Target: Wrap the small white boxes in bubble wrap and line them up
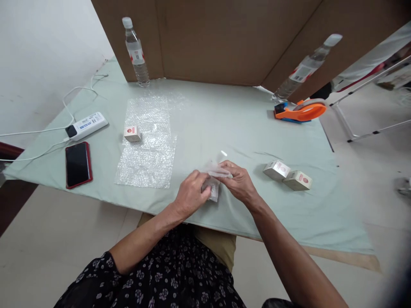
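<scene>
Close to the table's front edge, my left hand (193,192) and my right hand (236,182) grip a small piece of bubble wrap (214,188) between them. The wrap is folded and bunched; whether something lies inside it cannot be made out. Fingers of both hands are closed on the wrap's upper edge. Left of my hands, flat bubble wrap sheets (146,167) lie on the cloth, with a small printed box (132,134) on top. To the right of my right hand, a small box (276,170) stands beside another small box (298,180).
An orange tape dispenser (300,112) sits at the back right. Water bottles (137,55) (305,70) stand before a cardboard screen (212,42). On the left lie a phone (78,164) and a white power bank (87,126) with cables. A pale green cloth (218,115) covers the table.
</scene>
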`<state>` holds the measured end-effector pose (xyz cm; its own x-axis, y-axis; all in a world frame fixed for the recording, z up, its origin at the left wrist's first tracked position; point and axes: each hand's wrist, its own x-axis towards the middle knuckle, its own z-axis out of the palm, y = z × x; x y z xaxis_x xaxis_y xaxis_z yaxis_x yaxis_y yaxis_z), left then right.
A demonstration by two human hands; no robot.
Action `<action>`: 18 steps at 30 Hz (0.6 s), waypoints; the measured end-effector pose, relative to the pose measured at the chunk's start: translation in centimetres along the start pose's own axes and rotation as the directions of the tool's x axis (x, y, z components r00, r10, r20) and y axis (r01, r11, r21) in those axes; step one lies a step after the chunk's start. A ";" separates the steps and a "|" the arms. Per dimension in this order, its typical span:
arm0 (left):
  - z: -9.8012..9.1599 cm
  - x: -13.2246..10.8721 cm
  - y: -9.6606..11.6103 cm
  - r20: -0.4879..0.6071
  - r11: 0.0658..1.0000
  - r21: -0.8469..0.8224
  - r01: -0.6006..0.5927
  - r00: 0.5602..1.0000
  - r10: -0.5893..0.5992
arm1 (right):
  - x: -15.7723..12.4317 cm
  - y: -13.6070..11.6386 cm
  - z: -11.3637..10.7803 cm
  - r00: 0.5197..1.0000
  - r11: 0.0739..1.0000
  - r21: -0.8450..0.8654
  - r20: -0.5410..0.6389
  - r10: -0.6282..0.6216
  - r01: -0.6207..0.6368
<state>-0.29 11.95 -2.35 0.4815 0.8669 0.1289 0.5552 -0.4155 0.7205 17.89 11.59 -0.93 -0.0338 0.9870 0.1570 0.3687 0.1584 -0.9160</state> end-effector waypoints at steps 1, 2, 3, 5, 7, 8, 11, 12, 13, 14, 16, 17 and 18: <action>0.1 -0.2 -0.1 -0.069 1.000 -0.012 0.025 0.997 -0.026 | -0.8 -0.1 0.3 0.999 0.998 -0.028 -0.012 -0.048 0.047; 0.2 -0.5 -0.3 -0.135 0.999 -0.023 0.043 0.990 -0.045 | -1.5 -0.1 0.5 0.996 0.994 -0.063 -0.021 -0.087 0.085; 0.3 -0.7 -0.5 -0.186 0.998 -0.033 0.046 0.981 -0.051 | -2.2 -0.1 0.8 0.992 0.987 -0.109 -0.026 -0.120 0.117; 0.4 -0.8 -0.8 -0.208 0.999 -0.053 -0.002 0.978 -0.009 | -3.4 0.0 1.2 0.982 0.959 -0.219 -0.021 -0.187 0.178; 0.3 -0.7 -1.1 -0.151 0.995 -0.073 -0.072 0.987 0.060 | -4.3 0.0 1.3 0.964 0.913 -0.320 0.002 -0.265 0.252; 0.3 -0.5 -1.2 -0.110 0.992 -0.084 -0.094 0.990 0.084 | -4.7 0.1 1.3 0.953 0.889 -0.357 0.019 -0.301 0.288; -0.2 0.1 -1.7 -0.008 0.980 -0.162 -0.116 0.993 0.116 | -5.5 0.1 1.1 0.923 0.827 -0.418 0.081 -0.377 0.375; -0.5 0.3 -2.0 0.028 0.970 -0.210 -0.124 0.991 0.133 | -5.8 0.2 1.1 0.913 0.808 -0.434 0.105 -0.393 0.398; -0.8 0.4 -2.3 0.073 0.955 -0.260 -0.141 0.984 0.165 | -6.1 0.4 1.2 0.903 0.788 -0.449 0.128 -0.409 0.421; -1.3 0.3 -2.8 0.125 0.939 -0.304 -0.163 0.970 0.209 | -6.3 0.7 1.2 0.893 0.767 -0.466 0.146 -0.426 0.442; -2.3 0.1 -3.7 0.234 0.915 -0.329 -0.231 0.919 0.317 | -6.6 1.3 1.5 0.880 0.734 -0.498 0.151 -0.451 0.462; -2.7 0.0 -4.2 0.277 0.912 -0.308 -0.270 0.892 0.358 | -6.6 1.6 1.6 0.880 0.730 -0.508 0.140 -0.454 0.457; -3.0 -0.2 -4.6 0.303 0.911 -0.275 -0.307 0.872 0.386 | -6.5 1.8 1.7 0.884 0.736 -0.510 0.120 -0.452 0.445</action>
<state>-4.92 14.54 -3.66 0.8391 0.5120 0.1837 0.1712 -0.5691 0.8042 17.21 5.51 -4.26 -0.3077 0.8043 0.5084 0.7298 0.5424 -0.4162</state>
